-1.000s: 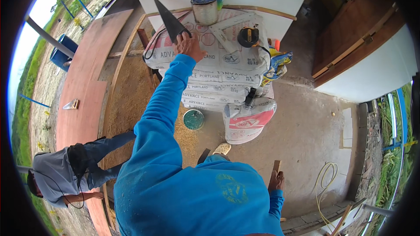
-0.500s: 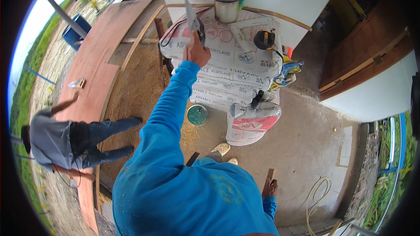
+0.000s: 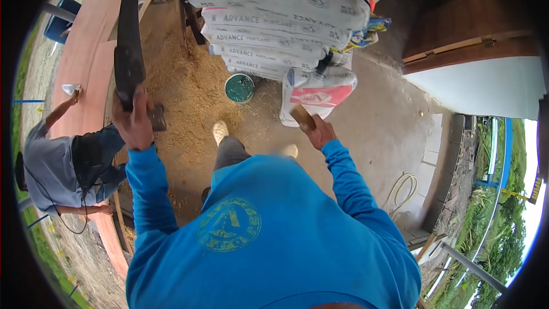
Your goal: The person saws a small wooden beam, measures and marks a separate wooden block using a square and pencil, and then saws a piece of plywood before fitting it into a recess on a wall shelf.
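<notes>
Saw brought away from the stack of white bags, both hands now forward and full.
The left hand, over the stack a second ago, has drawn back and is wrapped around the saw's dark handle, blade pointing away from the body; the right hand has come up from the side, clamped on a short wood piece. So tool and wood are both in hand, though well apart. The left forearm runs straight ahead, the right slants inward. The green bucket sits beyond and between the hands.
</notes>
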{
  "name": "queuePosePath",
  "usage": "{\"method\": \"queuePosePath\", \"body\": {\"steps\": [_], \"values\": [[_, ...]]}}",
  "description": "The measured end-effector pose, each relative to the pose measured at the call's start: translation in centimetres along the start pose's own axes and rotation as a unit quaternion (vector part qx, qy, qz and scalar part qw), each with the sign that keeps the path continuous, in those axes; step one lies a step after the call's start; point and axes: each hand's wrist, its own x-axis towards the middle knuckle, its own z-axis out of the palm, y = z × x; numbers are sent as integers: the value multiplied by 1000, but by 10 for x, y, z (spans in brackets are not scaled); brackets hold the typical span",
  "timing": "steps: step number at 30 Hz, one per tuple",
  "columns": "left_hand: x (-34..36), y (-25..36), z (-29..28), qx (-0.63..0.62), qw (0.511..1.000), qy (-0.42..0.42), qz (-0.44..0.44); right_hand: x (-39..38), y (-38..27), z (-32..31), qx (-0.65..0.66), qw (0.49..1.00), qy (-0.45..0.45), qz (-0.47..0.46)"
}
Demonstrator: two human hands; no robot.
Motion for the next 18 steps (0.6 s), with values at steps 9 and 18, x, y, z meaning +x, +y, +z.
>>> {"method": "queuePosePath", "body": {"steps": [9, 18], "values": [[23, -79, -99, 37, 993, -88, -64, 131, -171, 65, 19, 988, -83, -133], [50, -127, -140, 68, 982, -70, -163, 228, -249, 144, -33, 976, -105, -187]]}}
